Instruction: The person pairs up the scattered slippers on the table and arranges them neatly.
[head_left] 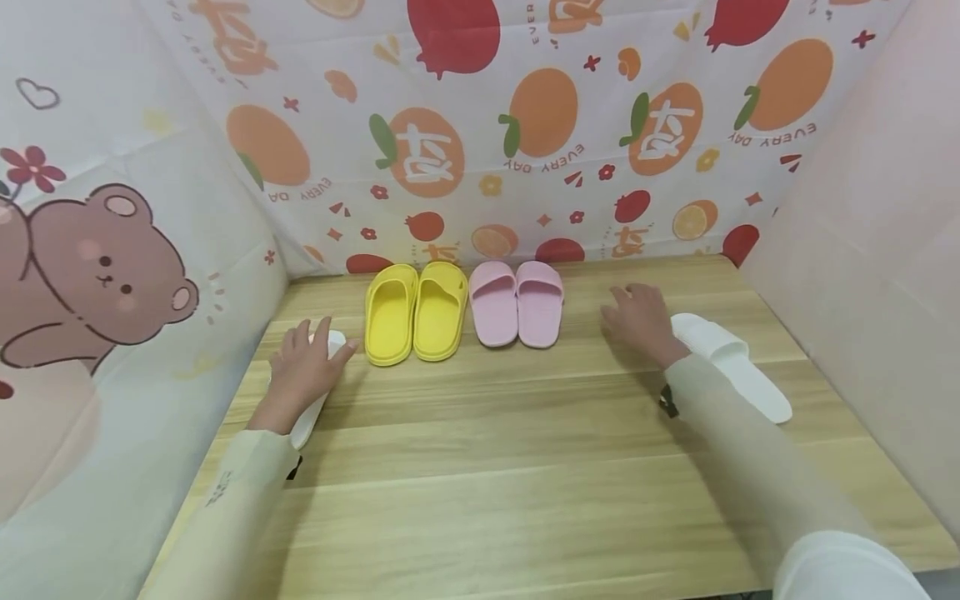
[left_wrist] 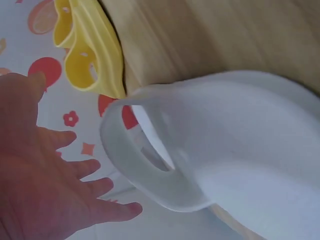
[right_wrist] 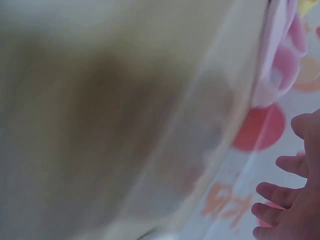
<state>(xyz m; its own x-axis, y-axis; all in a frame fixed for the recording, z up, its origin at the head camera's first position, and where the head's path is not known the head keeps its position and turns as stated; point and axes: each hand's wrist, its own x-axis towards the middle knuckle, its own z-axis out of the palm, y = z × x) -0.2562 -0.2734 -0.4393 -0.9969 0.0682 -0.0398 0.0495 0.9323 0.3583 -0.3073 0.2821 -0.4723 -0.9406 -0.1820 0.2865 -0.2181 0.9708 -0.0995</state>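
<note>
My left hand [head_left: 303, 367] hovers over a white slipper [head_left: 306, 427] at the table's left side, fingers spread and holding nothing. The left wrist view shows that white slipper [left_wrist: 240, 145] close up, apart from the fingers. To the right, my right hand [head_left: 639, 321] hangs above the table between the pink slippers and another white slipper [head_left: 731, 362], its fingers loosely bent around nothing. A pair of yellow slippers [head_left: 437, 325] stands near the left hand. Beside them is a pair of pink slippers [head_left: 538, 317], partly seen at the right wrist view's edge.
A wooden table [head_left: 450, 500] carries all the slippers. Behind it hangs a fruit-printed cloth [head_left: 480, 108]. Pale side walls close it in, the left one [head_left: 82, 467] with a bear print and the right one [head_left: 862, 250] plain.
</note>
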